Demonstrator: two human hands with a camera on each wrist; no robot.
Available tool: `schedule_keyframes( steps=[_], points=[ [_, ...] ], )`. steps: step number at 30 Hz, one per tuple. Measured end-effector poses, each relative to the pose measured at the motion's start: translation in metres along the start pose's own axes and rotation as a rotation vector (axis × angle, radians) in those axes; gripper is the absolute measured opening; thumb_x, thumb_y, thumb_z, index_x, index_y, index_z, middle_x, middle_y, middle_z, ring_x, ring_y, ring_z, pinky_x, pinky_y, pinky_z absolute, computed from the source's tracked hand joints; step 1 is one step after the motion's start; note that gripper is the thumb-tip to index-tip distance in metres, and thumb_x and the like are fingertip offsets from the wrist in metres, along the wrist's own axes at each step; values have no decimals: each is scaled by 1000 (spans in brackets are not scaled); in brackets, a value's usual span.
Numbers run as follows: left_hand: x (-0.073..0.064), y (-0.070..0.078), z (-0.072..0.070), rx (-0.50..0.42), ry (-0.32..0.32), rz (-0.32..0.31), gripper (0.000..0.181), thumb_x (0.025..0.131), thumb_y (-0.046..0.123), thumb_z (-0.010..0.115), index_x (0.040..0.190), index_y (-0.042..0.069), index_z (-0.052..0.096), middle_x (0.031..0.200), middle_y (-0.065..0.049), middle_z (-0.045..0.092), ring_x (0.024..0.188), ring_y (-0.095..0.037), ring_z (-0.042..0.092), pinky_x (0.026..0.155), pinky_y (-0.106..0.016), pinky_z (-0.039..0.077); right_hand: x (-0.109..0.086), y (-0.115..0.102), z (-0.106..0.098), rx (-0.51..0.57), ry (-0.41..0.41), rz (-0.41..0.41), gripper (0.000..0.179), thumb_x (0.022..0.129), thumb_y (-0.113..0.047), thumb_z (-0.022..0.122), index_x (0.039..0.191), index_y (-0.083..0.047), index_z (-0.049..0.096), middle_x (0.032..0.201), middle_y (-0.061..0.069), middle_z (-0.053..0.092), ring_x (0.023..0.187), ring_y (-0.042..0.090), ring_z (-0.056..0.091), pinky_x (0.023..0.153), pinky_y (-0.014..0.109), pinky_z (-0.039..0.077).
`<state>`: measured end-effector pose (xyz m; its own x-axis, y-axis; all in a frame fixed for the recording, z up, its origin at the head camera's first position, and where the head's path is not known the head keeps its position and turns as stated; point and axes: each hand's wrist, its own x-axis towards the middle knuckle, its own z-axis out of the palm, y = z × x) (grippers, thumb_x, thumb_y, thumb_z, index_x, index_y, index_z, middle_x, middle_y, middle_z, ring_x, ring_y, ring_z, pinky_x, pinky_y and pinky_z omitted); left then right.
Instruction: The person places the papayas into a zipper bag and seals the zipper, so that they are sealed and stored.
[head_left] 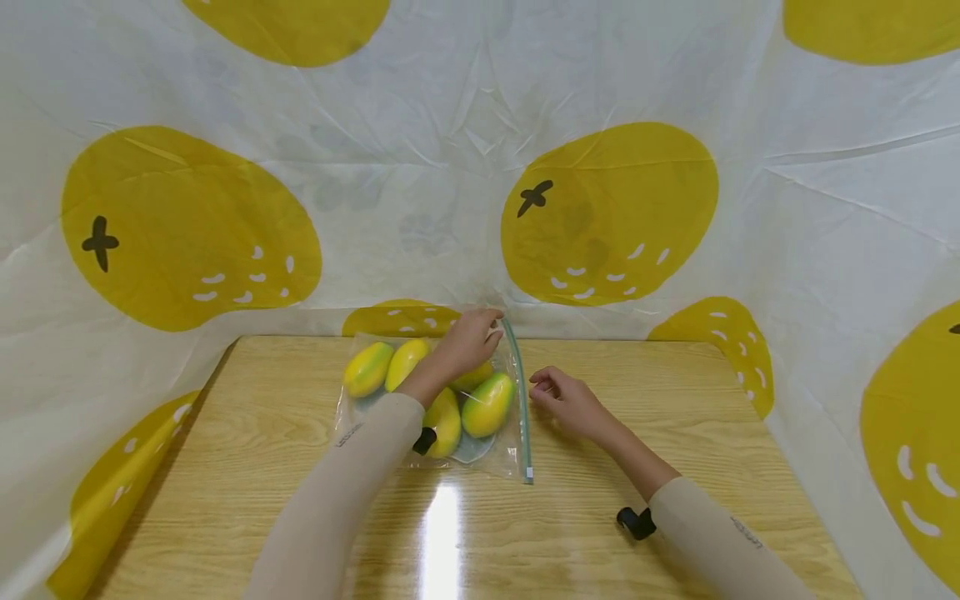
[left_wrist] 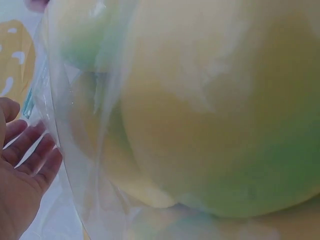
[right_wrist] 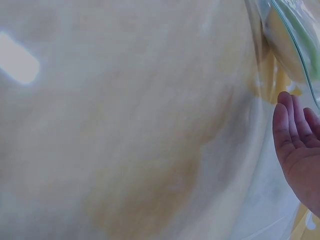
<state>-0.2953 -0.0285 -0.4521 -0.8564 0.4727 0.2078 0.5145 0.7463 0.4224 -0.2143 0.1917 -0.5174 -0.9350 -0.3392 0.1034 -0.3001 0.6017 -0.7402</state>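
Note:
A clear zip bag (head_left: 487,457) lies on the table with several yellow-green mangoes (head_left: 489,406) inside. Its green zip strip (head_left: 522,398) runs down the right side. My left hand (head_left: 468,342) reaches over the bag to the strip's far end; in the left wrist view the fingers (left_wrist: 36,157) are spread beside the bag's edge, and I cannot tell whether they touch the plastic. Just right of the strip, my right hand (head_left: 572,405) hovers with loosely bent fingers and holds nothing. The left forearm covers part of the bag and some mangoes.
The wooden table (head_left: 660,400) extends on both sides of the bag. A white cloth (head_left: 420,208) printed with big yellow fruit hangs behind and at the sides. Black wrist cameras, such as the right one (head_left: 636,523), stick out from the sleeves.

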Motion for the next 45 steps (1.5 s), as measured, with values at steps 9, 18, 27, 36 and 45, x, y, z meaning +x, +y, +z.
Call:
schedule_keyframes(
  steps=[9,18,27,36,45],
  points=[
    [-14,-3,-1,10,-11,11,42,98,22,53,138,8,51,137,-9,56,130,-28,49,110,-43,40,27,-2,5,0,-2,44,34,96,-29,59,123,-8,55,99,7,69,86,15,66,70,26,54],
    [-52,-21,-12,29,-21,-52,51,98,33,53,144,12,43,145,-11,46,135,-29,43,108,-47,42,32,-4,21,74,-22,86,36,96,-18,59,128,-6,48,91,10,65,71,13,64,63,26,56],
    [-100,-67,-41,28,84,-129,56,98,34,53,147,11,35,148,-18,39,137,-36,38,106,-54,41,30,-5,23,65,-30,96,34,97,-16,57,130,-11,47,92,9,63,70,15,64,60,30,57],
    [-141,-104,-50,38,162,-311,69,98,39,51,150,2,26,150,-25,33,136,-44,35,108,-59,36,30,-4,20,102,-21,95,31,97,-15,57,127,-12,47,91,10,58,66,18,61,57,35,57],
    [-166,-120,-45,-195,103,-509,82,99,49,44,153,-2,10,152,-32,26,140,-48,28,113,-61,27,30,-3,19,122,-17,109,32,97,-15,57,128,-11,47,91,10,58,64,16,59,54,31,56]
  ],
)
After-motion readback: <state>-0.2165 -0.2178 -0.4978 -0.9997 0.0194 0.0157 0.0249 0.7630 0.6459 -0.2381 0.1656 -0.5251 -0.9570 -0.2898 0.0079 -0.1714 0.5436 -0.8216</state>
